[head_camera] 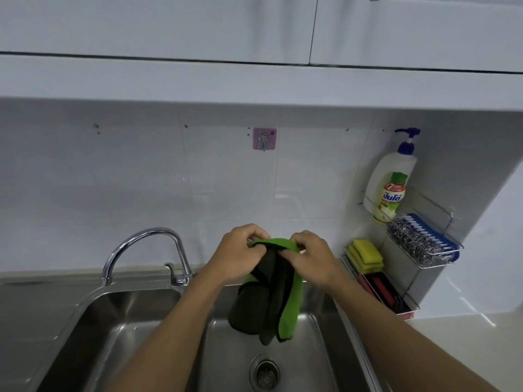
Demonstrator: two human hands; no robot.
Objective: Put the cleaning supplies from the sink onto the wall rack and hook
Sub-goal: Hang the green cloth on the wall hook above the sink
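Both hands clamp the cloth's top edge: your left hand (240,250) pinches it with curled fingers, your right hand (310,257) pinches it just beside, knuckles nearly touching. The cloth (266,298), green one face, dark the other, hangs bunched below your hands, over the right basin of the sink (119,321), above the drain (264,373) and touching neither. Judgement: light, soft, fully limp, maybe damp, so no stiffness to steer by; it will sag and swing. Take it by the top hem or a hanging loop if there is one; no loop is visible here. The hook (264,139) on its pink sticker pad sits on the far tiled wall (141,179), straight above your hands, bare. Small hook, so bunched fabric could slip off. At right, the wall rack (452,246) holds a pump soap bottle (396,168), a small green-capped bottle (392,198), steel wool (410,239) and a blue brush (437,236); a lower rack (409,305) has yellow sponges (365,254). Faucet (147,241) is at left, near the basin divider. Steel basin, pale counter (467,349) at right, white cabinets (169,24) overhead.
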